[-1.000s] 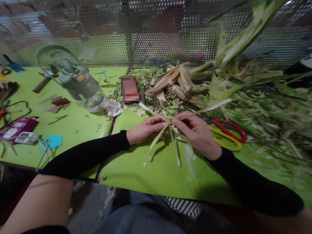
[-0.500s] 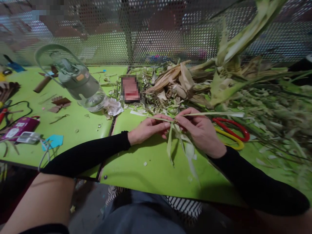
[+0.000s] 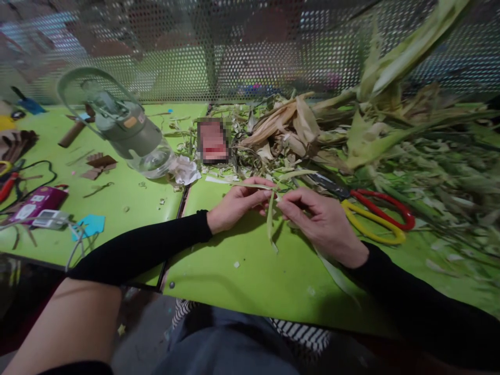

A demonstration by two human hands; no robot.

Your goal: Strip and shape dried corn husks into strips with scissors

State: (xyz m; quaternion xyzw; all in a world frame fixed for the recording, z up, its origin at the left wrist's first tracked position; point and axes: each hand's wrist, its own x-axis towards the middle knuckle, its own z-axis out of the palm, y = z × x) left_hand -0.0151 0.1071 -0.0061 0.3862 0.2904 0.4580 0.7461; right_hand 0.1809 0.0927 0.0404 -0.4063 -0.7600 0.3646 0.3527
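Pale green corn husk strips (image 3: 271, 221) meet in a small knot-like crossing between my fingertips. My left hand (image 3: 244, 203) pinches them at the crossing, with one strip running left past the knuckles and another hanging down. My right hand (image 3: 322, 221) is pinched on a husk strip just right of the crossing; a long pale strip end (image 3: 338, 276) trails below it toward the table's front edge. Scissors (image 3: 377, 213) with one red and one yellow handle loop lie right of my right hand, blades pointing left. Exactly how the strips cross is hidden by my fingers.
Dried corn husks (image 3: 289, 125) and shreds heap along the back and right. A water bottle (image 3: 125, 135) with a loop handle stands at left, crumpled tissue (image 3: 185, 171) beside it. Further left lie a purple box (image 3: 39, 203) and cable. A perforated screen (image 3: 250, 52) borders the green table.
My right hand has moved slightly right and down, its fingers now on a different part of the husk strips. The strip that stuck out rightward has shifted, and more of the scissors shows.
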